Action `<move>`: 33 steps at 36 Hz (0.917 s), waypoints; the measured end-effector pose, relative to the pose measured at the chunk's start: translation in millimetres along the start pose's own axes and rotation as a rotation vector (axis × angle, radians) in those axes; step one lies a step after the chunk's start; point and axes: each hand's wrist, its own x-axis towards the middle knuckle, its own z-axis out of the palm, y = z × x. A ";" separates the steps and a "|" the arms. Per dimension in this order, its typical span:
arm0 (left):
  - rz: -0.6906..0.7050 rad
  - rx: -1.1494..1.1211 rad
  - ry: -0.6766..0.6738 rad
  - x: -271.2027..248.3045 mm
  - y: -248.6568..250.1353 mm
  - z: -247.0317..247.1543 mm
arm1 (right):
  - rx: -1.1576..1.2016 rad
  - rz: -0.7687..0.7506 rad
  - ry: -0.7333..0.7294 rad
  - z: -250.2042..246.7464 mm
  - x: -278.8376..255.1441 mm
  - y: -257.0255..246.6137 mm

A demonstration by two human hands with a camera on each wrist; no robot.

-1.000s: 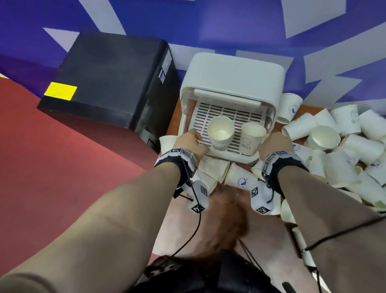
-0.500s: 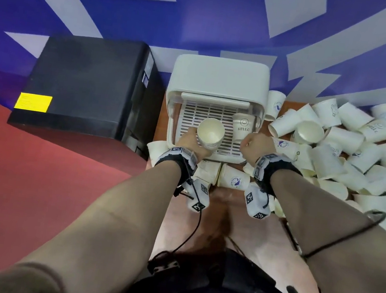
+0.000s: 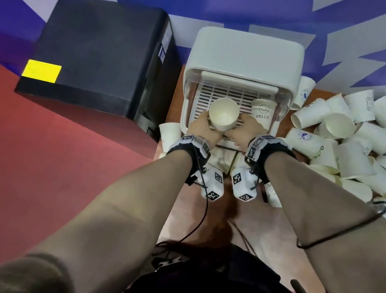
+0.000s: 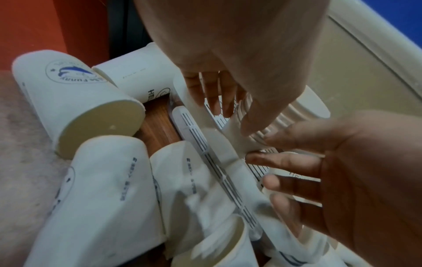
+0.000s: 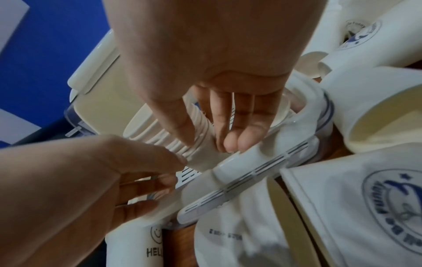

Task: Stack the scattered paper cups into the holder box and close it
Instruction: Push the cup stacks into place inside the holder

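The white holder box (image 3: 246, 59) stands open against the wall, its lid raised and its slotted tray (image 3: 233, 96) showing. A nested stack of paper cups (image 3: 223, 114) leans over the tray's front, mouth towards me. My left hand (image 3: 204, 125) grips the stack from the left, thumb and fingers round its ribbed rims (image 4: 285, 117). My right hand (image 3: 242, 126) holds the same stack (image 5: 164, 133) from the right, its fingers (image 5: 237, 126) down near the box's front rim (image 5: 251, 173). A single "HELLO" cup (image 3: 262, 111) stands upside down in the tray's right side.
A big heap of loose cups (image 3: 360, 145) covers the wooden table (image 3: 177, 89) to the right. More cups (image 4: 91, 112) lie in front of the box, under my wrists. A black cabinet (image 3: 95, 58) stands close on the left. The blue and white wall is right behind.
My right hand has moved left from the box's front right corner onto the stack. The stack, upright a second ago, is now tipped towards me in both hands.
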 end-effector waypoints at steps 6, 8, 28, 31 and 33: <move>0.022 -0.047 0.104 3.2 -5.8 -3.1 | 0.122 0.025 -0.002 8.7 10.4 -13.1; 0.013 -0.081 0.096 7.6 -8.7 -4.2 | 0.154 0.020 0.006 11.5 16.9 -16.0; 0.248 0.021 0.129 12.0 -31.6 8.1 | 0.283 -0.170 0.004 42.5 30.5 6.0; 0.253 0.055 0.142 14.2 -35.9 13.1 | 0.254 -0.203 0.020 47.3 35.0 10.0; 0.256 0.057 0.135 16.6 -35.6 14.8 | 0.266 -0.211 0.012 49.2 41.6 11.9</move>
